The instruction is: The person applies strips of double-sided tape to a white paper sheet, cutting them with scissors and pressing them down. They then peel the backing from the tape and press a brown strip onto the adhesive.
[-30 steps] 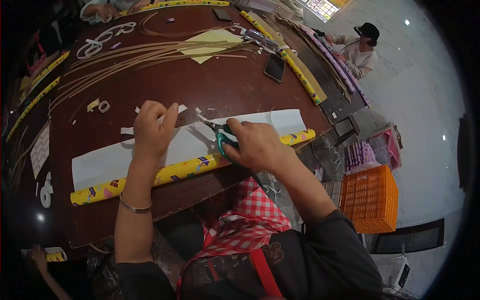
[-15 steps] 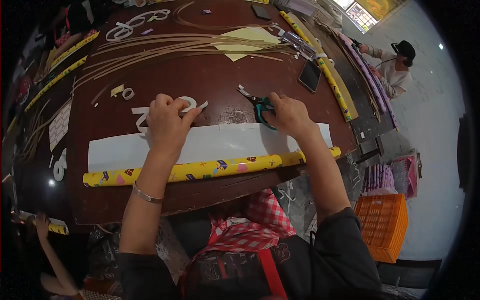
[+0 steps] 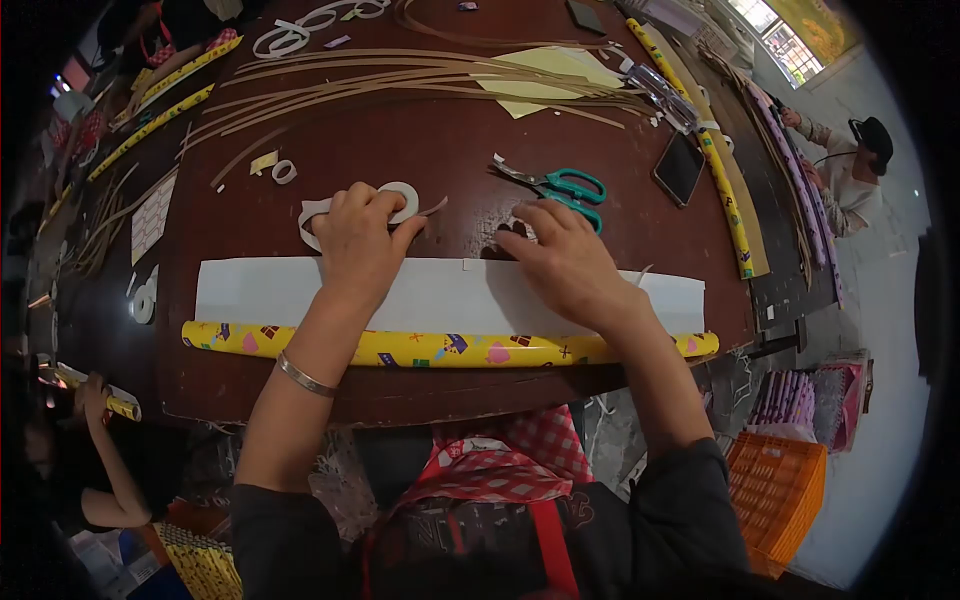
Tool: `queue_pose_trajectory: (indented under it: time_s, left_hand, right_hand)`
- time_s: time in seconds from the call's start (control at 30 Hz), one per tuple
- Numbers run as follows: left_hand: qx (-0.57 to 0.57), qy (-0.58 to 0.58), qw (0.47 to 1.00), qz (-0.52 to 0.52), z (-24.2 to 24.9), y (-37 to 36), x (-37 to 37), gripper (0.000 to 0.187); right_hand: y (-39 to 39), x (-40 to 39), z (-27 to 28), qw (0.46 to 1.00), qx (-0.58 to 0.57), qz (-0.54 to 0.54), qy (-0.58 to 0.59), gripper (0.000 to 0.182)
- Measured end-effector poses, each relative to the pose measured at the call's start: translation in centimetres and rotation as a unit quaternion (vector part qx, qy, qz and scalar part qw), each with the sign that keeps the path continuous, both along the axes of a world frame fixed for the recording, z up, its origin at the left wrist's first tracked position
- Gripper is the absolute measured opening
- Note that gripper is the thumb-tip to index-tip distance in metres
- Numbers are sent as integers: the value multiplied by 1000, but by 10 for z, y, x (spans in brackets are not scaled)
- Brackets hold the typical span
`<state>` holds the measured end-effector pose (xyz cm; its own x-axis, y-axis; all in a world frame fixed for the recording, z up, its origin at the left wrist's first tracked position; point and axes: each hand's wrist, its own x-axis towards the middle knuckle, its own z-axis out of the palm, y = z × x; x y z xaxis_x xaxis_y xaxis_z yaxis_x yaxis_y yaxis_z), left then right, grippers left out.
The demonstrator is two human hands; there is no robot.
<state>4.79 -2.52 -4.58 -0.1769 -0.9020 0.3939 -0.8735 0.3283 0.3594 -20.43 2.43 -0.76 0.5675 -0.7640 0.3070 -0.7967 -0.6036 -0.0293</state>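
At six o'clock on the dark-red table (image 3: pixel 400 150), the yellow patterned paper roll (image 3: pixel 500 353) runs nine-to-three beneath your forearms (image 3: pixel 312 340). Your left hand (image 3: pixel 362 240) pinches pale tape (image 3: pixel 434 208); apart, your loosely spread right hand (image 3: pixel 575 260) borders green-handled metal scissors (image 3: pixel 548 183) pointing to ten.

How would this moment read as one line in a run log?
left hand: holding white tape roll | right hand: open, beside green-handled scissors on table | yellow patterned roll: along near table edge
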Motion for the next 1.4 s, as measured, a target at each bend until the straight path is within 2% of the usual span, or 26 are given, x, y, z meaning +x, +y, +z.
queue_pose_trajectory:
  time_s: [0.07,0.17,0.4,0.47,0.53,0.6,0.67,0.83,0.93,1.0,1.07,1.1,1.13,1.33,1.4]
  left_hand:
    - [-21,1,1000,-10,0,0,1,23]
    - [-7,33,999,-12,0,0,2,18]
    - [-78,61,994,-47,0,-3,3,14]
    - [-79,75,993,-47,1,-3,3,13]
    - [-69,141,987,-40,0,-3,4,11]
    - [-70,145,986,-43,4,-1,7,12]
    - [-70,156,984,-56,8,2,4,12]
    - [-56,146,985,-77,10,4,5,13]
    - [-38,160,982,-92,16,8,3,15]
    - [-47,113,987,-100,25,13,2,16]
    - [-39,116,984,-131,29,23,-8,15]
    - [-27,124,979,-160,31,30,-15,15]
    - [40,161,971,-173,40,46,-29,14]
    - [50,74,963,-253,26,109,-88,14]
    - [43,70,965,-248,18,108,-89,13]
  right_hand:
    - [4,9,-6,999,25,37,25,35]
    - [5,18,-6,998,34,44,31,35]
    - [3,31,-7,997,42,56,44,34]
    - [6,30,-1,999,10,52,-11,33]
    - [20,18,11,999,-18,43,-20,34]
    - [46,-1,16,998,-48,23,-28,36]
    - [83,-25,19,997,36,-25,-68,41]
    - [131,-57,-7,987,68,-93,-109,41]
    - [129,-58,-15,991,20,-89,-101,46]
    - [126,-57,-21,991,1,-77,-111,46]
    - [123,-54,-24,990,-15,-72,-120,45]
    - [123,-50,-25,990,-11,-62,-124,44]
    - [123,-46,-26,990,-7,-52,-128,43]
    - [120,-36,-29,991,-7,-61,-122,42]
    - [119,-44,-18,981,-76,-38,-173,41]
